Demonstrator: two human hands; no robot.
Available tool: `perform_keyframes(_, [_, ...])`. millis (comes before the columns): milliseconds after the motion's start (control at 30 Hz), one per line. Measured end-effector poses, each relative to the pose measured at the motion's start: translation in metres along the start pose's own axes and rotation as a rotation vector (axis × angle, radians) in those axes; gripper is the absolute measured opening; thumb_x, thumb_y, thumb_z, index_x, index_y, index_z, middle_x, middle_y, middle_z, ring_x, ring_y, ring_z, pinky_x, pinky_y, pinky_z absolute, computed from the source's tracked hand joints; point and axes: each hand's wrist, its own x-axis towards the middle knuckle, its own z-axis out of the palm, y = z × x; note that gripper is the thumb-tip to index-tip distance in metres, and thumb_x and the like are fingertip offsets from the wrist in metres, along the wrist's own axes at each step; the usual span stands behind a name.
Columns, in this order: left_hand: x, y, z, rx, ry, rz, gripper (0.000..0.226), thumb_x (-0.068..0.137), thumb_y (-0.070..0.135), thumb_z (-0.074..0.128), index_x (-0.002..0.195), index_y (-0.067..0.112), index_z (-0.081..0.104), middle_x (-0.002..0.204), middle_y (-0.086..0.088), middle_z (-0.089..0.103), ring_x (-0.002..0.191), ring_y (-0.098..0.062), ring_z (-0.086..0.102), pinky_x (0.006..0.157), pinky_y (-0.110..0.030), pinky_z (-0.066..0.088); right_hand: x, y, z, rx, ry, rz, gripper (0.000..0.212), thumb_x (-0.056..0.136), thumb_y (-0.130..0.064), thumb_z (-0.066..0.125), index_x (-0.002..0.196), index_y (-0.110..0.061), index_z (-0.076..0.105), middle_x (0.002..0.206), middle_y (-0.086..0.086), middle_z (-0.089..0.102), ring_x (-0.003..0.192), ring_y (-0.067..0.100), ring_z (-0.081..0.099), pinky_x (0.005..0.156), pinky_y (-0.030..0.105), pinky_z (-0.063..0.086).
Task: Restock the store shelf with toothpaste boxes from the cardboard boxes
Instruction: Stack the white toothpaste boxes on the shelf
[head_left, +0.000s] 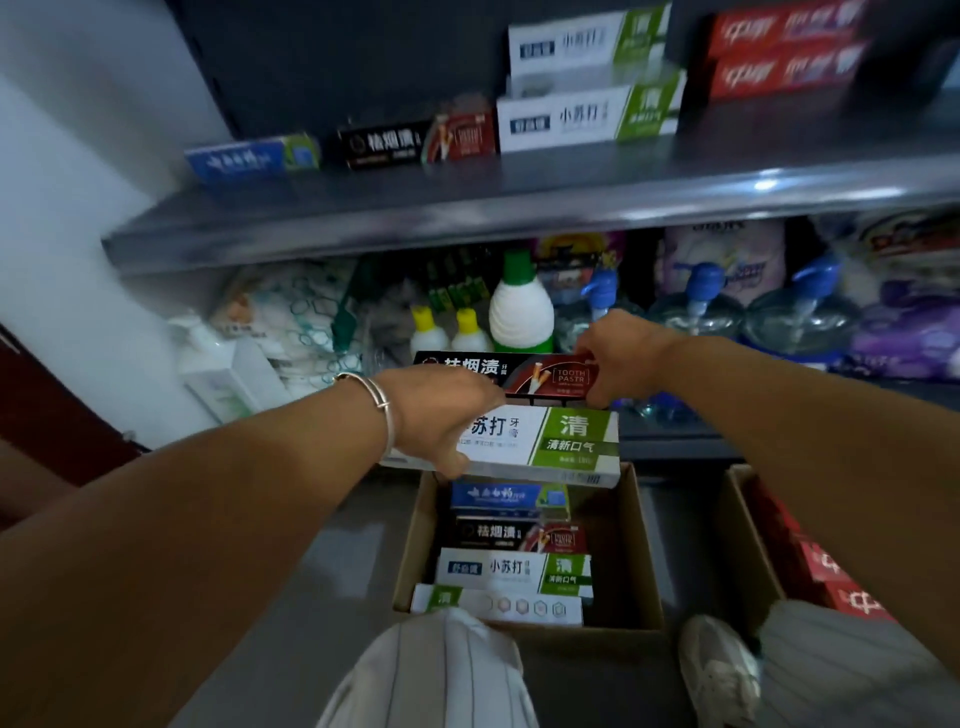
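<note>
The left hand (441, 415) grips the near-left part of a white-and-green toothpaste box (545, 441), fingers curled over its top edge and thumb under its lower edge; the right hand (618, 358) pinches the right end of a black-and-red toothpaste box (524, 374), fingers wrapped round the end so the tips are hidden. Both boxes are held level in the air, the black one just behind and above the white one, over the open cardboard box (639, 545) on the floor and below the grey shelf (467, 208) where matching stock already stands.

These cartons should be light and fairly stiff along their length, but thin card dents if squeezed across the broad faces; the printed finish looks glossy (so likely a little slick); holding by an end, as the right hand does, leaves the long body free to slide into a gap, though a one-ended grip lets the far end droop or twist. A hold nearer the middle, on the narrow edges, would be steadier. More boxes lie in the carton; a second carton (748, 545) with red boxes sits to the right.
</note>
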Motion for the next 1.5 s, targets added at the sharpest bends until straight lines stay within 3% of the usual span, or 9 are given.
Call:
perform_keyframes(267, [-0.034, 0.001, -0.06, 0.074, 0.08, -0.037, 0.044, 0.073, 0.035, 0.067, 0.108, 0.015, 0.051, 0.104, -0.001, 0.055, 0.092, -0.018, 0.05, 0.082, -0.037, 0.048, -0.026, -0.005, -0.073, 0.005, 0.131, -0.021, 0.045, 0.071, -0.029, 0.078, 0.109, -0.012, 0.066, 0.097, 0.005, 0.065, 0.088, 0.02, 0.061, 0.081, 0.033, 0.054])
perform_keyframes(467, [-0.053, -0.006, -0.097, 0.085, 0.12, -0.074, 0.042, 0.076, 0.033, 0.068, 0.11, 0.019, 0.05, 0.106, 0.002, 0.053, 0.094, -0.014, 0.049, 0.079, -0.026, 0.046, -0.032, -0.01, -0.118, 0.023, 0.202, -0.029, 0.044, 0.07, -0.03, 0.079, 0.108, -0.013, 0.067, 0.09, 0.002, 0.062, 0.085, 0.019, 0.059, 0.073, 0.029, 0.051])
perform_keyframes(667, [-0.059, -0.027, -0.128, 0.126, 0.168, -0.114, 0.041, 0.075, 0.034, 0.066, 0.109, 0.019, 0.049, 0.104, 0.003, 0.052, 0.093, -0.014, 0.049, 0.079, -0.03, 0.048, -0.023, -0.011, -0.157, 0.051, 0.274, -0.031, 0.038, 0.069, -0.029, 0.081, 0.102, -0.016, 0.069, 0.082, -0.003, 0.06, 0.084, 0.017, 0.059, 0.073, 0.028, 0.05])
perform_keyframes(800, [-0.055, -0.044, -0.148, 0.137, 0.196, -0.132, 0.046, 0.076, 0.034, 0.065, 0.115, 0.018, 0.048, 0.106, 0.004, 0.049, 0.096, -0.014, 0.048, 0.082, -0.03, 0.047, -0.006, -0.01, -0.181, 0.048, 0.31, -0.038, 0.04, 0.069, -0.028, 0.08, 0.105, -0.015, 0.068, 0.091, 0.0, 0.062, 0.087, 0.018, 0.06, 0.076, 0.028, 0.048])
perform_keyframes(1067, [-0.041, -0.098, -0.171, 0.178, 0.264, -0.176, 0.041, 0.076, 0.032, 0.065, 0.11, 0.019, 0.047, 0.098, 0.006, 0.044, 0.09, -0.012, 0.044, 0.072, -0.024, 0.04, 0.044, -0.012, -0.219, 0.028, 0.354, -0.054, 0.046, 0.071, -0.031, 0.08, 0.111, -0.015, 0.065, 0.093, -0.001, 0.06, 0.089, 0.017, 0.057, 0.079, 0.027, 0.049])
perform_keyframes(1133, [-0.038, -0.112, -0.174, 0.184, 0.274, -0.186, 0.041, 0.074, 0.032, 0.066, 0.109, 0.018, 0.048, 0.098, 0.004, 0.046, 0.09, -0.014, 0.046, 0.075, -0.029, 0.044, 0.06, -0.015, -0.225, 0.015, 0.354, -0.064, 0.046, 0.07, -0.032, 0.08, 0.11, -0.014, 0.066, 0.092, -0.001, 0.061, 0.09, 0.018, 0.058, 0.08, 0.03, 0.051])
perform_keyframes(1500, [-0.01, -0.188, -0.175, 0.156, 0.309, -0.225, 0.042, 0.072, 0.032, 0.065, 0.109, 0.02, 0.048, 0.097, 0.009, 0.043, 0.094, -0.011, 0.044, 0.083, -0.029, 0.045, 0.154, -0.025, -0.246, 0.006, 0.355, -0.102, 0.04, 0.07, -0.029, 0.081, 0.103, -0.012, 0.067, 0.093, 0.003, 0.065, 0.085, 0.02, 0.062, 0.075, 0.032, 0.053])
